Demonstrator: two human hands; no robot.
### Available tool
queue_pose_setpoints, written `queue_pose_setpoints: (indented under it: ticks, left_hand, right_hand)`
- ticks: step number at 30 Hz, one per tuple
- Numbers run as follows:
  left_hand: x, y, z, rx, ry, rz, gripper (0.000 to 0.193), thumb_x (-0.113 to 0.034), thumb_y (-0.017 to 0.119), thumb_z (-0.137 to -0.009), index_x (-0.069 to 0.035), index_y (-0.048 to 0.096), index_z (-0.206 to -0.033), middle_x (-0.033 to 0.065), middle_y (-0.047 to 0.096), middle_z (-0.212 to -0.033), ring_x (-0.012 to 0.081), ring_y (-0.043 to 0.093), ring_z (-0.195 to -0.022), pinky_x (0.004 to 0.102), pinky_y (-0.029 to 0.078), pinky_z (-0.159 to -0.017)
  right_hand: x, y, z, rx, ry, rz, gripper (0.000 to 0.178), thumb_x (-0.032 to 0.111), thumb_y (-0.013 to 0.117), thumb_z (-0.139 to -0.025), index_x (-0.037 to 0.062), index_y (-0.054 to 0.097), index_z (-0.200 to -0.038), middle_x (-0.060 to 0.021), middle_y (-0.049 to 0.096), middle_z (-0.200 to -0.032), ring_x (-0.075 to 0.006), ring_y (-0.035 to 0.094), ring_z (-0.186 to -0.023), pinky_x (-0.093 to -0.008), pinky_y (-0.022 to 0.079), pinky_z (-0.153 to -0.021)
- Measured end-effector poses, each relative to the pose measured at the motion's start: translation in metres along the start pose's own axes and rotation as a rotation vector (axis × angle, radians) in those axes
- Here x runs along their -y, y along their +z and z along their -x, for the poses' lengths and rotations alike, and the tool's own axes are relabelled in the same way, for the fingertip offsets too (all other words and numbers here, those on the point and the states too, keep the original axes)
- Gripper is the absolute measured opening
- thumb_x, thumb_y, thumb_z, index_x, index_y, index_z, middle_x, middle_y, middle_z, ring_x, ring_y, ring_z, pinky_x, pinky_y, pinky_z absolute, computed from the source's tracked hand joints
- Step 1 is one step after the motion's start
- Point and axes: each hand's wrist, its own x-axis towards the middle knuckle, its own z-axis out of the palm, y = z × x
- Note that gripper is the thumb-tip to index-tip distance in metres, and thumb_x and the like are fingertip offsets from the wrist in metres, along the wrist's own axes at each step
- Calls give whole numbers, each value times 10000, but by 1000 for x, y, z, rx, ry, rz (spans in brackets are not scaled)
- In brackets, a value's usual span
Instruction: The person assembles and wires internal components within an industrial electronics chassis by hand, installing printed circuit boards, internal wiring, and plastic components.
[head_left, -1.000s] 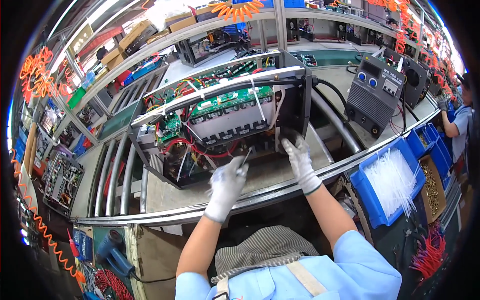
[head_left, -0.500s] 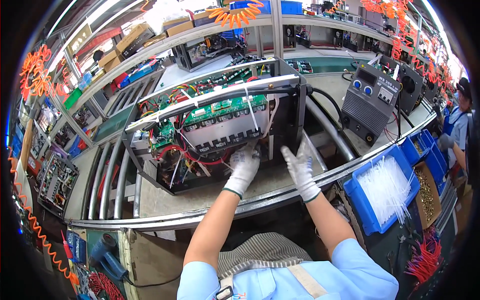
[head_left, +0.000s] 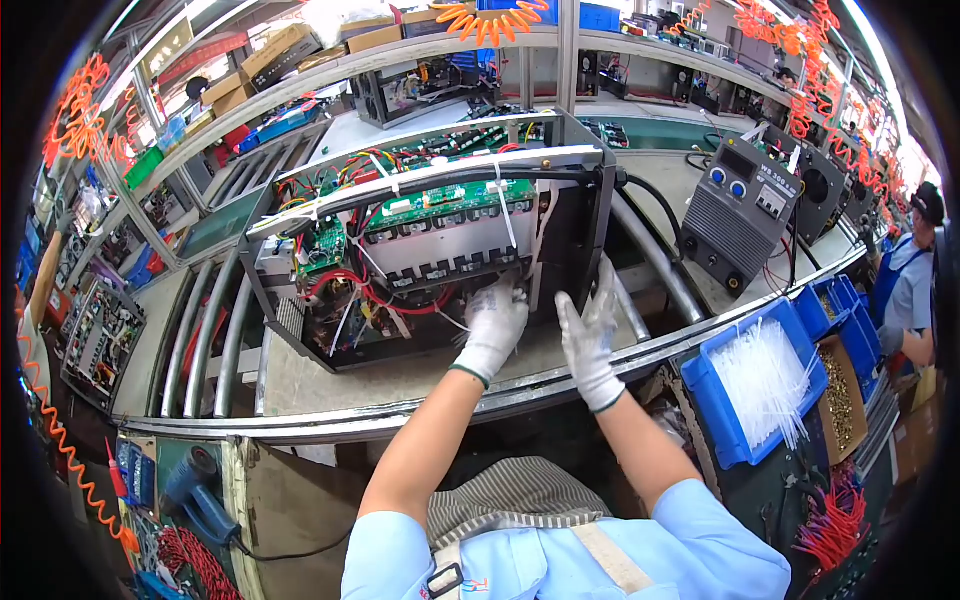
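Note:
An open-sided machine chassis [head_left: 568, 240] with a dark metal frame stands on the roller line in front of me. Inside it sit a green circuit board [head_left: 450, 200], a silver heat sink [head_left: 440, 243] and red wires [head_left: 385, 303]. White cable ties bind a black cable along the top rail. My left hand [head_left: 497, 322], in a white glove, is at the lower right of the open side, just below the heat sink. Its fingers are curled, and whatever lies in them is hidden. My right hand [head_left: 590, 345], gloved too, is held upright beside the chassis's right corner, fingers apart, holding nothing.
At right, a blue bin [head_left: 755, 390] of white cable ties stands beside a cardboard box [head_left: 843, 400] of brass-coloured parts. A grey front panel [head_left: 738, 215] with blue knobs leans behind. A heat gun [head_left: 200, 500] lies lower left. Another person [head_left: 908, 280] works at far right.
My left hand's fingers have curled in more below the heat sink. My right hand has come slightly left, still spread. The view has shifted a little.

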Motion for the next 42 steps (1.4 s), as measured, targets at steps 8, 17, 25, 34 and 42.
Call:
queue_pose_setpoints:
  ticks: [8, 17, 25, 34, 42]
  left_hand:
    - [-9, -50, -10, 154, 233, -391, 336, -155, 560, -798, -152, 675, -1114, 177, 701, -876, 349, 693, -814, 472, 565, -721]
    - [-21, -50, -25, 242, 278, -654, 178, -142, 547, -818, -107, 714, -869, 144, 711, -827, 332, 706, -759, 478, 557, -646]
    - [32, -29, -9, 3, 225, -440, 359, -160, 595, -784, -146, 649, -1138, 140, 713, -956, 339, 690, -849, 451, 555, -758]
    - [12, -37, 3, -20, 255, -501, 363, -120, 643, -731, -98, 635, -1093, 137, 684, -876, 329, 677, -780, 461, 541, -699]
    - [24, -34, 3, -13, 336, -74, 158, -139, 636, -780, -42, 680, -896, 208, 665, -795, 387, 650, -749, 464, 520, -671]
  right_hand:
    - [-47, 32, 0, 128, 259, -70, 413, 223, 613, -934, -6, 556, -1273, -171, 601, -1243, -259, 584, -1096, -331, 468, -931]
    - [-52, 59, -14, 260, 206, -205, 357, 145, 590, -914, 14, 570, -1245, -207, 634, -1172, -346, 600, -1061, -385, 458, -937]
    - [-40, 79, -12, 308, 89, 122, 379, 264, 578, -928, 53, 569, -1243, -245, 598, -1215, -432, 548, -1131, -464, 455, -952]
    - [-38, 91, 4, 11, 359, -521, 142, 131, 635, -913, 8, 614, -981, -103, 638, -901, -187, 566, -775, -308, 481, -719]
    - [-34, 50, 6, 109, 10, -163, 135, 81, 645, -893, 9, 609, -1002, -77, 639, -892, -159, 583, -802, -293, 486, -731]
